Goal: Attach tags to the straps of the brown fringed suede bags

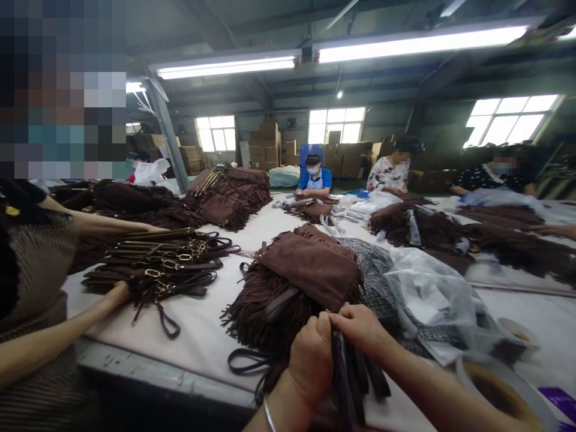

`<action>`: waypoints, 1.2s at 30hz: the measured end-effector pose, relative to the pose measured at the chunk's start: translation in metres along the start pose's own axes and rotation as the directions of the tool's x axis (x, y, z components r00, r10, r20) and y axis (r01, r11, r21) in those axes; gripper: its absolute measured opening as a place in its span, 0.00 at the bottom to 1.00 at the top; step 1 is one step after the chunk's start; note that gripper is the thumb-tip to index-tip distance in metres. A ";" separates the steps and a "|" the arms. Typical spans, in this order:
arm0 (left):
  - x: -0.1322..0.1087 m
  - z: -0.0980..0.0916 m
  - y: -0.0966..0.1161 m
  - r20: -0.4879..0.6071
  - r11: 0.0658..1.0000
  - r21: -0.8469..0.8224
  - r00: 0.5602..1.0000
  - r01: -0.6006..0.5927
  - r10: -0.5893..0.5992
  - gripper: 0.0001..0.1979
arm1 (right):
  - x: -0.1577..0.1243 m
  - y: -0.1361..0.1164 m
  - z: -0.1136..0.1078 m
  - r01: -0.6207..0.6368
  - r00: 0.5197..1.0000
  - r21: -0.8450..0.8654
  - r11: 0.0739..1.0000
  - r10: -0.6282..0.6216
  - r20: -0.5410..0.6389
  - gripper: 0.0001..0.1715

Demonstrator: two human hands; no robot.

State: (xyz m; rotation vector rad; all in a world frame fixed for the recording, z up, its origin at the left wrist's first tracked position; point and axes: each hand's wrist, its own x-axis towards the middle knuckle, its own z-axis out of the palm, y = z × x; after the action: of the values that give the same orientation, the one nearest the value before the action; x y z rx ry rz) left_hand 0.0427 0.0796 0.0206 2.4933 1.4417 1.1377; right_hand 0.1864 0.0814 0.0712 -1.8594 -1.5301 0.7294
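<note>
A brown suede-like fringed pouch lies on top of a pile of similar pouches in front of me, its zipped edge facing me. At its near corner, beside a small gold-coloured bit, my left hand is closed with the fingers bunched. My right hand pinches at the same corner, thumb and forefinger almost touching the left hand. The fingers hide the small part they grip. Dark straps hang below both hands, over the table edge. A looped wrist strap lies left of my left hand.
At left, a co-worker's hand rests on a stack of pouches with gold clasps. Clear plastic bags and grey tweed-like fabric lie right of the pile. Tape rolls stand near right. Several people sit across the table.
</note>
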 end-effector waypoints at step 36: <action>0.004 -0.008 0.017 0.695 0.077 -0.614 0.584 0.786 -0.420 0.20 | -0.014 0.027 0.013 -0.030 0.999 0.333 0.942 0.019 0.036 0.13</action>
State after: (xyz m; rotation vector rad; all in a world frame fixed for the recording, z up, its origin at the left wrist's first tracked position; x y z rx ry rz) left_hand 0.0520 0.0703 0.0350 0.9623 1.0621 0.8125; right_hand 0.1915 0.0651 0.0427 -1.6208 -1.3087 0.9691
